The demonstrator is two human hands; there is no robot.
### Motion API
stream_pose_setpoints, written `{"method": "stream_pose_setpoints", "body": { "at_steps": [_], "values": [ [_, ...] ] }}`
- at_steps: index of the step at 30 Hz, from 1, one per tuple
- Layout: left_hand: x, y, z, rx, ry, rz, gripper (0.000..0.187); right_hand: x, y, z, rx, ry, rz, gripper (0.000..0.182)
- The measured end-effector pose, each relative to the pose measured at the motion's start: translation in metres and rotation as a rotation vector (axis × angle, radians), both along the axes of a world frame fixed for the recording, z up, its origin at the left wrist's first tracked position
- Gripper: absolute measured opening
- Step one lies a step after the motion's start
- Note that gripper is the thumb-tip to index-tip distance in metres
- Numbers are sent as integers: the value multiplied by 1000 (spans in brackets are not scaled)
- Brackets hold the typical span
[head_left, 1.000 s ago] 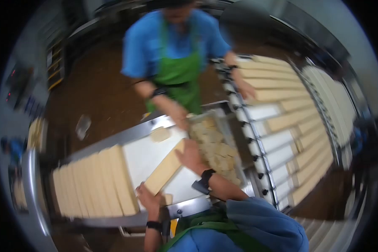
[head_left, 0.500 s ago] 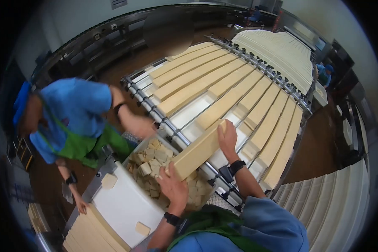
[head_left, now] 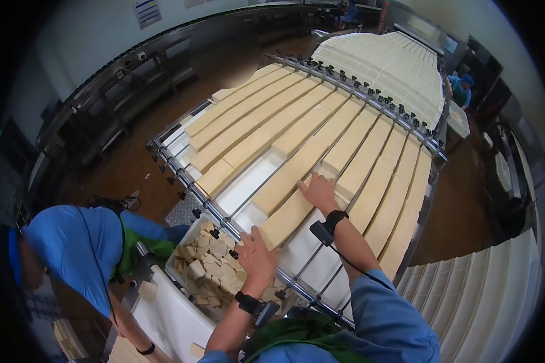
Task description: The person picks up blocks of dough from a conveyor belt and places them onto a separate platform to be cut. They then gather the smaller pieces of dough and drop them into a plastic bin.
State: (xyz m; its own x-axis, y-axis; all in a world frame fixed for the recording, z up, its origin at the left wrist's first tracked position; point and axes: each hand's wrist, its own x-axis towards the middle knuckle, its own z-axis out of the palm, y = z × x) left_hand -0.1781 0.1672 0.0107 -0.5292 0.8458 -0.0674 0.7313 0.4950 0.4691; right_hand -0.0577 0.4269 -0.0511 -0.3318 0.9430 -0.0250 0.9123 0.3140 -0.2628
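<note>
Head camera: a person in a blue shirt and green apron leans over a long white lane conveyor (head_left: pixel 248 181) with metal dividers.
Held piece: a long pale-yellow rectangular cheese block (head_left: pixel 287 218) lies flat in a white lane, its far end butting the next block in that lane.
Left hand (head_left: pixel 255 257): palm down, fingers spread loosely, resting at the block's near end.
Right hand (head_left: pixel 318 191): flat on the block's far end, fingers splayed, a black watch on the wrist.
Alongside: a white bin of pale cheese offcuts (head_left: pixel 212 266) sits just left of the left hand, at the conveyor's near edge.
Nearby: a co-worker in a blue shirt and green apron (head_left: pixel 85 254) bends low at lower left.
</note>
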Motion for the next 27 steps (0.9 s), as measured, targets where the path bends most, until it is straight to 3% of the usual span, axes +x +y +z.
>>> {"method": "stream_pose_setpoints", "body": {
  "at_steps": [6, 8, 10, 11, 12, 16, 21, 27],
  "values": [
    [-1, 7, -10, 0, -15, -42, 89, 2, -12, 3, 149, 154, -48, 65],
    [5, 17, -16, 125, -103, -54, 88, 3, -25, 11, 444, 89, -65, 65],
    [9, 26, -29, 255, -194, -71, 86, 2, -41, 11, 409, 77, -70, 66],
    [10, 31, -36, 255, -264, 59, 84, 0, -52, 9, 375, 69, -79, 68],
    [11, 36, -43, 256, -333, 187, 82, -3, -65, 6, 370, 79, -34, 69],
    [-2, 22, -61, 336, -412, 295, 77, -13, -130, -12, 194, 316, 281, 71],
    [-11, 18, -77, 427, -395, 221, 75, -21, -168, -17, 76, 382, 429, 71],
    [-18, 6, -62, 421, -414, 223, 70, -25, -165, -20, 75, 226, 427, 74]
  ]
}}
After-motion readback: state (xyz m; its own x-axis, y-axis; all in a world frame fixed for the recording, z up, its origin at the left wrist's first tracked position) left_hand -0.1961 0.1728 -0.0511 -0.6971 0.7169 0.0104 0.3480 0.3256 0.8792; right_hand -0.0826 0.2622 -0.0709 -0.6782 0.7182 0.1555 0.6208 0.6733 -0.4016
